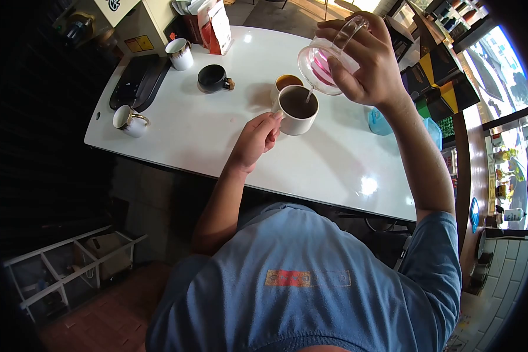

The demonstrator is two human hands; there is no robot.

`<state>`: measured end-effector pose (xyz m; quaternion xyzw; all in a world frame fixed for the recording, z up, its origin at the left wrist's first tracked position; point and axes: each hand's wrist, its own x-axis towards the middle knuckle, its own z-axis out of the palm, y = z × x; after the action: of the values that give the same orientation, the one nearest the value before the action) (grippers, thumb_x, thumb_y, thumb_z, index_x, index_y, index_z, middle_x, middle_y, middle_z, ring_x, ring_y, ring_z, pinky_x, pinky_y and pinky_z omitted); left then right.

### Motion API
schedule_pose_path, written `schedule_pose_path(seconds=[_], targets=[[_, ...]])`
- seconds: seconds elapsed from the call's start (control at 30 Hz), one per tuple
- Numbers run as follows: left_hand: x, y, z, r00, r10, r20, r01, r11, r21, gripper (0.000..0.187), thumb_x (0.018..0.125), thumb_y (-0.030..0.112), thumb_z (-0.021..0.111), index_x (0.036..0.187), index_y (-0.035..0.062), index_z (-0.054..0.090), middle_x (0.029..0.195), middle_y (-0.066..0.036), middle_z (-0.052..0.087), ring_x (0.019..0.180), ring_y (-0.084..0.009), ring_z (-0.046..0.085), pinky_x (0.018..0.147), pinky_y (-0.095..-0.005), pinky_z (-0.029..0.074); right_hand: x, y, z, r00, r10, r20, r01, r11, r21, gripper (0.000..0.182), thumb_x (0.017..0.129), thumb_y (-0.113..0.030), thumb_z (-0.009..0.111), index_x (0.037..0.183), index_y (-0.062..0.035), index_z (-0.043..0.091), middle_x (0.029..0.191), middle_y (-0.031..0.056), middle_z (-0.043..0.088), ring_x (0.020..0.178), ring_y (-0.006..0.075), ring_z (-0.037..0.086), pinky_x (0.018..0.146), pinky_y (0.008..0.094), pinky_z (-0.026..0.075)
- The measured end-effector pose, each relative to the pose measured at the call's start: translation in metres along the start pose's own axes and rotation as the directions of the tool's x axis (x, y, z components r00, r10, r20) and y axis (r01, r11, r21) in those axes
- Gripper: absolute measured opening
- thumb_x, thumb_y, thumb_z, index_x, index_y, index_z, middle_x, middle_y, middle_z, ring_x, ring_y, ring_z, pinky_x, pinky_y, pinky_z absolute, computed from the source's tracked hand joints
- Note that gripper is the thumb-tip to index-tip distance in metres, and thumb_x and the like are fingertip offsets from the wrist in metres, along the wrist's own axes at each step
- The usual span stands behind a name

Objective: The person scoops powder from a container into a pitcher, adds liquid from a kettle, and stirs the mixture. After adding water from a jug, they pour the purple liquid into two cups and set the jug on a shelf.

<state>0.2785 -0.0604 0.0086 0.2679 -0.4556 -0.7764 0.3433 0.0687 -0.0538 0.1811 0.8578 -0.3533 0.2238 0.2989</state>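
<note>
My left hand [257, 139] grips the handle of a white cup [298, 125] that holds dark liquid. Above and to the right of it, my right hand [364, 61] holds a clear glass pitcher [322, 67] by its handle, tilted, with a pink mark on it. A thin stream of clear liquid runs from the pitcher's lip into the white cup. Just behind the white cup stands a yellowish cup [287, 82] with brownish contents, partly hidden by it.
A black cup [212, 79] and two white-and-brown mugs [180, 54] [131, 121] stand on the white table [193, 135]. A black tray [139, 82] lies at the left, red-and-white bags [214, 29] at the back, blue containers [380, 121] at the right.
</note>
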Motion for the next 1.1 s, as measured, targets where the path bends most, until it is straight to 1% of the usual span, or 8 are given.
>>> schedule_pose_path(seconds=[0.1,0.17,0.27,0.6,0.8,0.9,0.97,1.1], targets=[[0.001,-0.004,0.0,1.0,-0.016,0.017,0.016,1.0,0.014,0.034,0.097,0.03,0.048,0.067,0.0146,0.041,0.064,0.007,0.036,0.053,-0.0014,0.026,0.045,-0.0183,0.02,-0.004,0.001,-0.001,1.0,0.016,-0.003,-0.016,1.0,0.015,0.031,0.08,-0.023,0.052,0.097,-0.0034,0.068,0.107,0.0119,0.067,0.1,0.0237,0.062,0.099,0.0445,0.035],[0.002,-0.008,0.0,1.0,0.006,0.021,-0.007,0.999,0.033,0.033,0.095,0.032,0.049,0.068,0.0142,0.04,0.063,0.004,0.039,0.05,-0.0032,0.029,0.045,-0.0186,0.022,-0.007,0.001,-0.002,1.0,0.017,0.001,-0.017,1.0,0.012,0.031,0.079,-0.022,0.052,0.098,-0.0032,0.067,0.106,0.0119,0.067,0.1,0.0242,0.062,0.099,0.0443,0.034],[0.004,-0.012,0.003,1.0,-0.004,0.02,0.003,0.999,0.034,0.033,0.094,0.032,0.049,0.068,0.0142,0.04,0.063,0.004,0.039,0.05,-0.0033,0.029,0.045,-0.0187,0.022,-0.01,0.001,-0.004,1.0,0.011,0.006,-0.011,1.0,-0.022,0.031,0.079,-0.022,0.052,0.098,-0.0033,0.067,0.106,0.012,0.067,0.099,0.0245,0.062,0.1,0.0443,0.034],[0.011,-0.021,0.009,0.998,-0.027,0.05,0.027,1.0,-0.001,0.034,0.094,0.032,0.049,0.067,0.0142,0.04,0.063,0.004,0.039,0.049,-0.0034,0.028,0.044,-0.0191,0.021,-0.024,0.003,-0.003,0.998,0.047,0.029,-0.046,0.998,-0.034,0.033,0.077,-0.022,0.053,0.101,-0.0044,0.067,0.105,0.0113,0.067,0.096,0.0243,0.062,0.099,0.0446,0.034],[0.013,-0.021,0.017,0.999,-0.009,0.053,0.008,1.0,0.019,0.035,0.094,0.033,0.05,0.066,0.0143,0.041,0.063,0.005,0.038,0.05,-0.0032,0.028,0.043,-0.0192,0.021,-0.03,0.0,-0.002,0.995,0.083,0.047,-0.082,0.996,-0.025,0.034,0.076,-0.023,0.054,0.102,-0.0042,0.067,0.105,0.0113,0.067,0.096,0.0271,0.06,0.099,0.045,0.035],[0.012,-0.02,0.021,0.999,-0.015,0.053,0.014,1.0,0.014,0.035,0.094,0.033,0.05,0.067,0.0144,0.041,0.063,0.005,0.038,0.05,-0.003,0.028,0.043,-0.0192,0.021,-0.034,-0.001,-0.001,0.997,0.06,0.038,-0.058,0.997,-0.042,0.034,0.076,-0.023,0.054,0.101,-0.0041,0.067,0.106,0.0113,0.067,0.097,0.0287,0.058,0.099,0.0456,0.035],[0.011,-0.019,0.024,0.998,-0.027,0.054,0.026,1.0,0.011,0.035,0.094,0.033,0.051,0.067,0.0146,0.041,0.063,0.006,0.037,0.051,-0.0027,0.028,0.044,-0.0191,0.021,-0.037,-0.002,0.0,0.995,0.085,0.06,-0.084,0.996,-0.025,0.034,0.075,-0.022,0.054,0.101,-0.0042,0.067,0.106,0.0113,0.067,0.098,0.03,0.057,0.098,0.0455,0.036],[0.01,-0.018,0.027,0.998,-0.046,0.043,0.046,0.999,0.002,0.034,0.094,0.033,0.051,0.067,0.0148,0.041,0.064,0.006,0.038,0.052,-0.0025,0.029,0.045,-0.0187,0.021,-0.042,-0.003,0.002,0.994,0.087,0.072,-0.085,0.996,-0.03,0.034,0.075,-0.022,0.054,0.101,-0.0042,0.067,0.106,0.0114,0.067,0.101,0.0311,0.055,0.098,0.0449,0.036]])
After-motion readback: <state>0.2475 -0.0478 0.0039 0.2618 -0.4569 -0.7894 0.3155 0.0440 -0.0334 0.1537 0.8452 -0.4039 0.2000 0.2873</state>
